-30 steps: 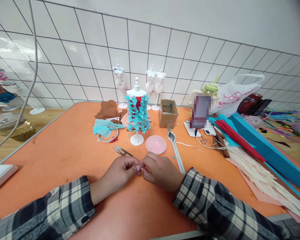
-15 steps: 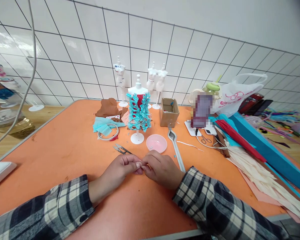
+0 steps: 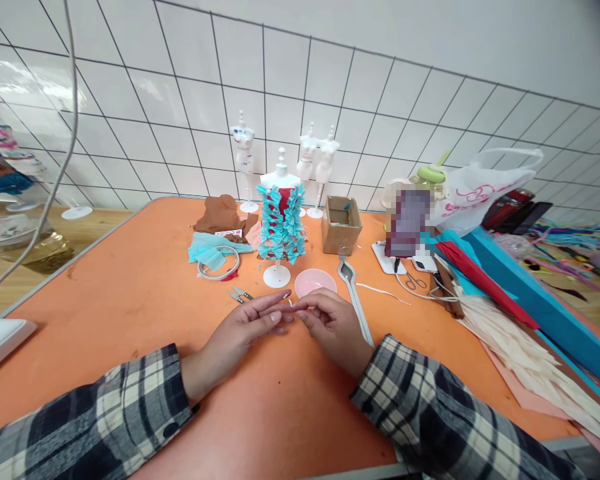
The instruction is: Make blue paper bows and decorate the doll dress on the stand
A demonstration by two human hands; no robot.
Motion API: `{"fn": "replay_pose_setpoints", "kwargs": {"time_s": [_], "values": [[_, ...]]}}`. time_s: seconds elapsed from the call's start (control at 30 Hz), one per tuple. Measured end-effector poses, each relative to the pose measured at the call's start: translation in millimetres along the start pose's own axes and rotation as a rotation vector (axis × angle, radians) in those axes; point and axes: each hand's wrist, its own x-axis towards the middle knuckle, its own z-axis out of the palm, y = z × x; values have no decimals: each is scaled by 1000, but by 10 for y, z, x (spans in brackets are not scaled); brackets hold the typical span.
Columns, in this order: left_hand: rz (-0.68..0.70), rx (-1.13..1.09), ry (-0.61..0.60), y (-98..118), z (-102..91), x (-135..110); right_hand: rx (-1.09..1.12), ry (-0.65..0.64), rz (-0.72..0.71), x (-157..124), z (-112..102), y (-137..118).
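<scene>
My left hand is held out over the table with its fingers stretched and slightly apart. A tiny white speck shows near its fingertips. Fingertip to fingertip with it, my right hand is closed in a pinch; whatever it holds is too small to make out. Just beyond both hands are a pink bowl, partly hidden by my right fingers, and thread snips. A small white dress form stands upright behind them, wearing a red dress covered in turquoise ruffles.
Left of the dress form lie an embroidery hoop, turquoise cloth and brown cloth. To the right are a cardboard box, a grey metal tool, scissors and layered cloth strips. More dress forms stand behind.
My left fingers have gone from pinched together to stretched out. My right hand stays pinched at their tips. The view has shifted slightly.
</scene>
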Motion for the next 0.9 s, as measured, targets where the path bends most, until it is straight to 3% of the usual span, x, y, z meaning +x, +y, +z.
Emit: {"fn": "replay_pose_setpoints", "kwargs": {"time_s": [0.17, 0.4, 0.57, 0.67, 0.77, 0.9], "values": [[55, 14, -70, -8, 11, -15, -60, -32, -36, -31, 5, 21], [145, 39, 145, 50, 31, -22, -513, -90, -251, -46, -32, -7], [88, -12, 150, 75, 32, -34, -809, -124, -476, -42, -67, -28], [85, 38, 141, 66, 46, -21, -777, -134, -421, -41, -59, -36], [87, 131, 182, 63, 55, 8, -623, -142, -275, -48, -31, -32], [121, 238, 218, 73, 40, 44, -385, -186, -186, -61, 15, -15]]}}
